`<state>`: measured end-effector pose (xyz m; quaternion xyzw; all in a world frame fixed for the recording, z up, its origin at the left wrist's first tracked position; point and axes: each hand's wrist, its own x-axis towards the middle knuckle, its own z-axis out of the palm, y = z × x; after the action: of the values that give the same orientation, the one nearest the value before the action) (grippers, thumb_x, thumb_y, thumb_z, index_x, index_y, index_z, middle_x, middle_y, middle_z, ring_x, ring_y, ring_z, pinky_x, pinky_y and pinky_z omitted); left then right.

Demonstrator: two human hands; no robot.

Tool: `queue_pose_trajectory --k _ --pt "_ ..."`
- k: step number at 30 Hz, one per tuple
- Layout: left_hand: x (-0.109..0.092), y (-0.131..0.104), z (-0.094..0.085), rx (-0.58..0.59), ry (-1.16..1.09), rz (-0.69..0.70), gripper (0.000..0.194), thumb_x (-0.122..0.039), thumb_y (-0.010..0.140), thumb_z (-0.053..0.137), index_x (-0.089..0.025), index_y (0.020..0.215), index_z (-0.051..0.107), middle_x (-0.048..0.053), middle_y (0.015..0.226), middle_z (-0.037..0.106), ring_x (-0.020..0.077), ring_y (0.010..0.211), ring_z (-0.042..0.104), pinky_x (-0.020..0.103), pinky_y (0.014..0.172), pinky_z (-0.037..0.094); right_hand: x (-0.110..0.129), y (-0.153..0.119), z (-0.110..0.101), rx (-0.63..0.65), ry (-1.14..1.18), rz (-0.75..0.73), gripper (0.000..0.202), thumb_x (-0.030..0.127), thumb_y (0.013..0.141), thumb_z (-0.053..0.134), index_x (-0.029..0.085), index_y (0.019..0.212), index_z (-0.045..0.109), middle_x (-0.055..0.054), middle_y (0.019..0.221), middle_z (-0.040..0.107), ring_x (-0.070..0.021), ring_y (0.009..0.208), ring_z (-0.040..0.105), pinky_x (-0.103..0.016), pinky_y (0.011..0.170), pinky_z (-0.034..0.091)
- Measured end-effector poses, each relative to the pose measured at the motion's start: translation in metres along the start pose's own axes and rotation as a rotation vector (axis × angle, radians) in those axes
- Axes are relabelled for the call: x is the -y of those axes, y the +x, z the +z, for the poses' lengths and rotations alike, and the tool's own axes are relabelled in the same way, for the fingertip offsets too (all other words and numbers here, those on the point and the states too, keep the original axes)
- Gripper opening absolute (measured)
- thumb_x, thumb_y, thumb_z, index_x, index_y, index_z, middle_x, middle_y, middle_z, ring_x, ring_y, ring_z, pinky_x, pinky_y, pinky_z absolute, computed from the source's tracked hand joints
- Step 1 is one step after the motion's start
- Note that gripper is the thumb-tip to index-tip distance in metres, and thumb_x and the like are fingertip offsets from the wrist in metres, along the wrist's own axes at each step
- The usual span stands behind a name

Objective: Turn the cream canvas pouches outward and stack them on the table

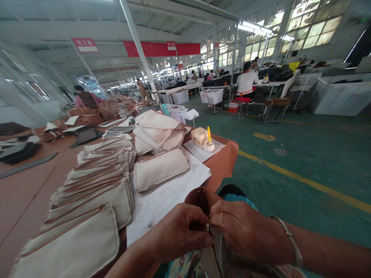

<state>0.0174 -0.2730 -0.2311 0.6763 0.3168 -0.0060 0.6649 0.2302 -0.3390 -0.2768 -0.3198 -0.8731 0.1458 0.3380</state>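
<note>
Low in front of me, over my lap, a folded brown piece (198,197) with pale strips below is held between both hands. My left hand (181,229) pinches its edge with thumb and fingers. Right beside it, my right hand (243,227) is closed on the same piece, its fingertips almost touching the left ones. The hands hide most of the piece, so its full shape cannot be made out. To their left, a flat stack of cream fabric pouches with stitched edges (162,170) lies on white paper (156,204).
Rows of cream pouches with brown edges (89,216) lean on the brown table (34,200). More pale panels (156,129) are piled behind. A glue container (202,139) with a yellow-handled brush (209,134) stands at the table's corner. Co-workers sit at benches farther off.
</note>
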Motion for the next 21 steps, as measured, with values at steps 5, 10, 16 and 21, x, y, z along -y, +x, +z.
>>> queue_pose_trajectory --k 5,10,16,21 --pt "-0.001 0.0 0.004 -0.01 0.02 -0.004 0.017 -0.028 0.076 0.066 -0.014 0.078 0.056 -0.005 0.065 0.039 0.0098 0.061 0.03 0.025 0.053 0.023 -0.002 -0.001 0.003 0.019 -0.088 -0.077 0.013 0.01 0.093 0.045 0.012 0.09 0.057 -0.006 0.084 0.059 -0.0167 0.077 0.048 -0.03 0.067 0.039" --pt "0.0 0.001 0.007 -0.047 0.153 -0.031 0.018 -0.026 0.075 0.063 -0.016 0.072 0.05 -0.005 0.065 0.036 0.0091 0.06 0.028 0.023 0.051 0.023 -0.003 0.003 0.013 -0.028 -0.193 -0.124 0.016 0.009 0.09 0.041 0.013 0.083 0.054 -0.006 0.076 0.056 -0.0181 0.071 0.042 -0.034 0.061 0.031" --pt "-0.01 0.003 0.006 0.064 0.134 -0.027 0.014 -0.021 0.075 0.061 -0.016 0.07 0.049 -0.006 0.064 0.036 0.0075 0.058 0.027 0.023 0.05 0.022 -0.02 0.013 -0.001 0.16 0.651 0.307 0.007 0.012 0.072 0.046 0.016 0.076 0.05 0.001 0.07 0.051 -0.0097 0.061 0.042 -0.023 0.056 0.034" --pt "-0.013 0.003 0.001 0.113 0.042 -0.023 0.024 -0.033 0.075 0.07 -0.014 0.076 0.056 -0.004 0.067 0.04 0.0075 0.058 0.03 0.022 0.051 0.024 -0.028 0.014 -0.011 0.332 1.162 0.491 0.014 0.027 0.078 0.054 0.013 0.078 0.052 0.003 0.067 0.049 -0.0069 0.058 0.041 -0.019 0.054 0.034"
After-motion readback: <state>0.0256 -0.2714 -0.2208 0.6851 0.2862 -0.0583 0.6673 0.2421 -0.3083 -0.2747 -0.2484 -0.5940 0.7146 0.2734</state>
